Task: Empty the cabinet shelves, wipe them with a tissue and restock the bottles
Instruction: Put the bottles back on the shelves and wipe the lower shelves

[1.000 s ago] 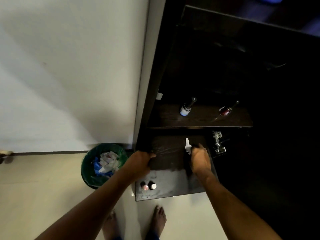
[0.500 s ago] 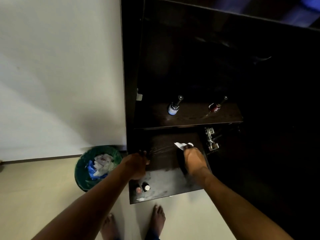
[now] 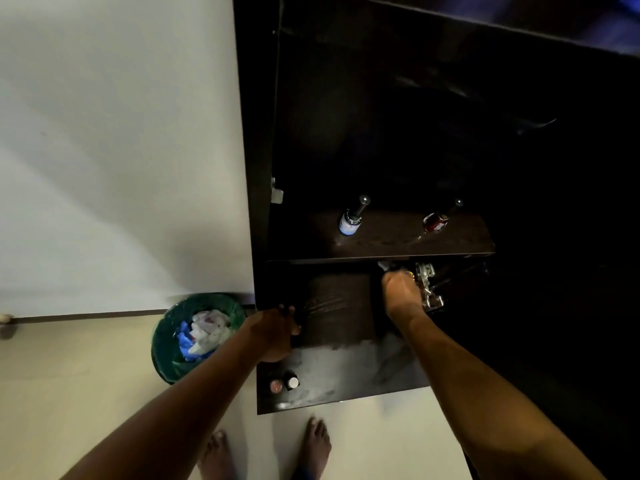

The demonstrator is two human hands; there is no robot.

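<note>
A dark wooden cabinet stands open in front of me. My right hand presses a white tissue onto the back right of the lower shelf, just under the upper shelf's edge; most of the tissue is hidden by my fingers. My left hand grips the left front edge of that lower shelf. On the upper shelf stand a white-labelled bottle and a red bottle. Two small bottles sit at the lower shelf's front left corner.
A green bin with crumpled tissues and blue scraps stands on the floor left of the cabinet, against the white wall. A metal door hinge sits right beside my right hand. My bare feet are below the shelf.
My right hand has slid the tissue from the middle of the lower shelf toward its back right corner, by the hinge. My left hand keeps its hold on the shelf edge.
</note>
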